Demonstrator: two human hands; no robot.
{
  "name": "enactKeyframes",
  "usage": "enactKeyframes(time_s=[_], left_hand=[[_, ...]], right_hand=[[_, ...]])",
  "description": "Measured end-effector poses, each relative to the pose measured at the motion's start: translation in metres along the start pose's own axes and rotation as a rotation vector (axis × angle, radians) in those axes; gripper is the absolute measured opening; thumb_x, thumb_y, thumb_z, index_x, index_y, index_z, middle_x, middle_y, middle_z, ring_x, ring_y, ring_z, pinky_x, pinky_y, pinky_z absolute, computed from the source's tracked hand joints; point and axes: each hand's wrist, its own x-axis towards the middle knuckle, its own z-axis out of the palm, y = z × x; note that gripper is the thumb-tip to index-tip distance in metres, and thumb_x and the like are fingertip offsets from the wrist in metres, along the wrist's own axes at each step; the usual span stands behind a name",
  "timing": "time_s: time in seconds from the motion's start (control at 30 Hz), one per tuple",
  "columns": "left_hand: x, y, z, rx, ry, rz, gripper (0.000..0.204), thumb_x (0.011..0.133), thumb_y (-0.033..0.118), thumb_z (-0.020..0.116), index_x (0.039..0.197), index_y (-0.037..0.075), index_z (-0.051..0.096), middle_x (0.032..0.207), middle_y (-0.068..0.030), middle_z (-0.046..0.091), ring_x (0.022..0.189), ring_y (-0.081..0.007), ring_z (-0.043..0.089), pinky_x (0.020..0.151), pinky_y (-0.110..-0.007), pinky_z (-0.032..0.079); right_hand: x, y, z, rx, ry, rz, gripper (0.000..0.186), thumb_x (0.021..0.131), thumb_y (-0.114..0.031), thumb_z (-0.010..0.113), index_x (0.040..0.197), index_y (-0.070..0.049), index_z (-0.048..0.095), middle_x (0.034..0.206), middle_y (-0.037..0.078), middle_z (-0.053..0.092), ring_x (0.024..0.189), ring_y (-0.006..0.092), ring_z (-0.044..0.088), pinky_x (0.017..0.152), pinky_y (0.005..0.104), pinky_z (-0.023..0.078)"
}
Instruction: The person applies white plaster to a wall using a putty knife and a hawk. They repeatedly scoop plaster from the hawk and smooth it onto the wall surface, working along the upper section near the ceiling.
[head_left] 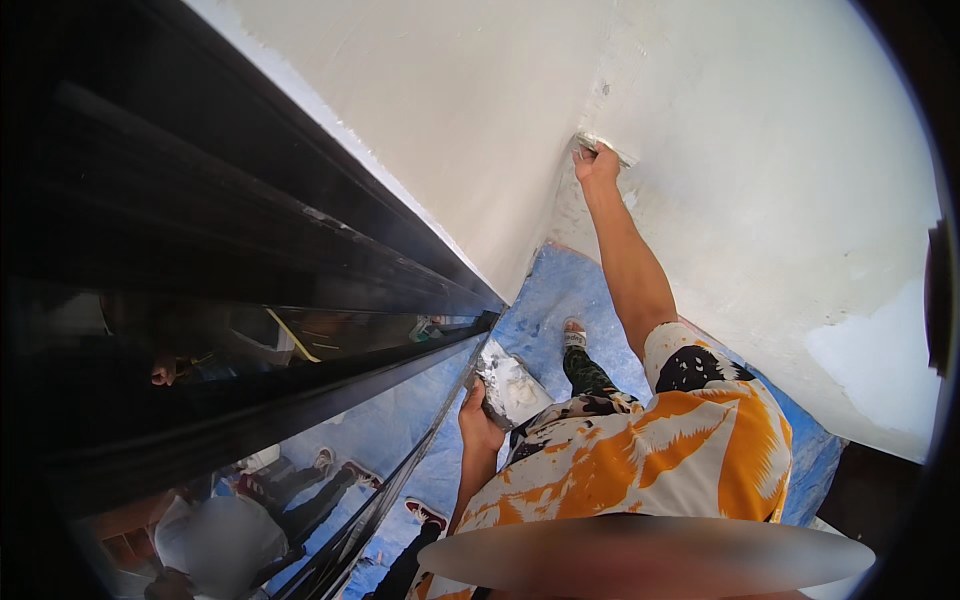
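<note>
My right hand [597, 166] is stretched far out and closed around a putty knife [618, 154]. The knife's wide blade lies against the pale wall [720, 130], close to the inner corner. Low at my side, my left hand [482, 424] grips the edge of a mud pan [520, 388] smeared with white and grey putty. How much putty is in it I cannot tell. My hand covers most of the knife's handle.
A second wall [460, 110] meets the first at the corner. Dark frame rails [250, 230] run along my left. Blue sheeting [570, 285] covers the floor. Beyond the frame at lower left is another person [225, 535]. A whiter patch [880, 350] marks the right wall.
</note>
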Motion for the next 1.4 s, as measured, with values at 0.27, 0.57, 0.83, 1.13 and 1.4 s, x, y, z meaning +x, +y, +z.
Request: enactKeyframes(time_s=[0.27,0.57,0.83,1.13,1.4], left_hand=[[0.038,-0.021,-0.024,0.049,-0.172,0.010,0.037,0.097,0.026,0.055,0.125,0.002,0.054,0.120,-0.0124,0.063,0.108,-0.0295,0.062,0.096,-0.044,0.048],[0.057,-0.035,-0.035,0.039,-0.168,0.012,0.037,0.097,0.028,0.053,0.124,0.002,0.055,0.120,-0.0115,0.063,0.107,-0.0279,0.062,0.095,-0.045,0.048],[0.018,-0.025,-0.002,-0.084,-0.116,-0.062,0.044,0.098,0.031,0.049,0.131,0.002,0.049,0.126,-0.0147,0.060,0.113,-0.0326,0.059,0.099,-0.048,0.045],[0.004,-0.022,0.009,-0.064,-0.108,-0.015,0.045,0.098,0.030,0.049,0.134,0.002,0.047,0.130,-0.0146,0.057,0.117,-0.0327,0.056,0.101,-0.049,0.043],[0.012,-0.017,0.005,-0.058,-0.182,-0.048,0.041,0.098,0.027,0.052,0.130,0.003,0.050,0.126,-0.0127,0.060,0.114,-0.0302,0.058,0.100,-0.046,0.045]], right_hand=[[-0.068,-0.086,0.108,-0.068,-0.079,0.008,0.046,0.096,-0.012,0.041,0.140,-0.001,0.032,0.144,0.016,0.037,0.132,0.0346,0.042,0.112,0.0577,0.018],[-0.129,-0.144,0.194,-0.139,-0.447,-0.144,0.038,0.095,-0.007,0.038,0.130,0.005,0.031,0.132,0.025,0.045,0.118,0.0421,0.051,0.096,0.0641,0.044],[-0.068,-0.034,-0.042,0.031,-0.315,0.092,0.046,0.091,0.002,0.035,0.136,-0.001,0.031,0.135,0.022,0.041,0.121,0.0453,0.047,0.098,0.0684,0.041],[0.081,0.023,-0.085,0.102,-0.018,0.105,0.039,0.093,-0.004,0.040,0.131,0.000,0.036,0.132,0.021,0.041,0.122,0.0416,0.046,0.103,0.0619,0.035],[-0.021,-0.060,0.094,-0.048,-0.063,0.003,0.043,0.094,-0.005,0.042,0.135,0.002,0.032,0.132,0.025,0.040,0.118,0.0444,0.047,0.104,0.0643,0.033]])
